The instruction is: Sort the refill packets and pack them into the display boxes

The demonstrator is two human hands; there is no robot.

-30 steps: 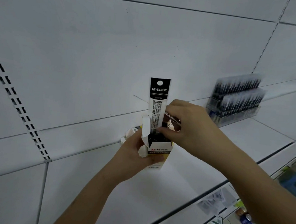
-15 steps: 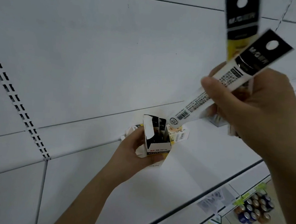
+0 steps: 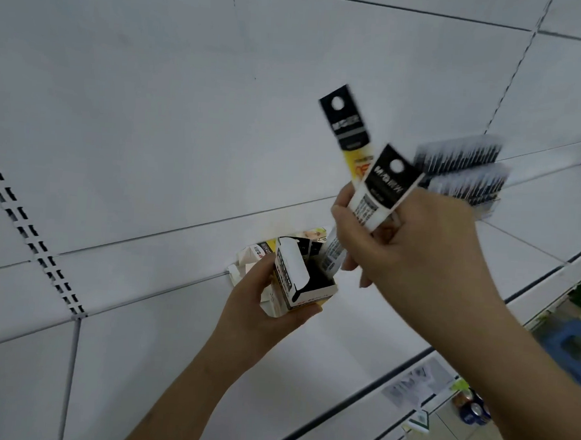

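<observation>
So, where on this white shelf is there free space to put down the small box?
The shelf is bare in front of the left hand, out to its front edge, and also left of the box. It is crowded behind the box, where opened cartons lie, and at the clear display rack.

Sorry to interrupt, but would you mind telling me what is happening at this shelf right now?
A person is packing pen refill packets into a small display box at a white store shelf. The left hand grips the open display box from below, its flap up. The right hand holds two refill packets fanned apart just above the box: a white packet in front and a yellow packet behind. A lower end of the packets reaches the box opening. A clear rack of pens stands farther right on the shelf.
</observation>
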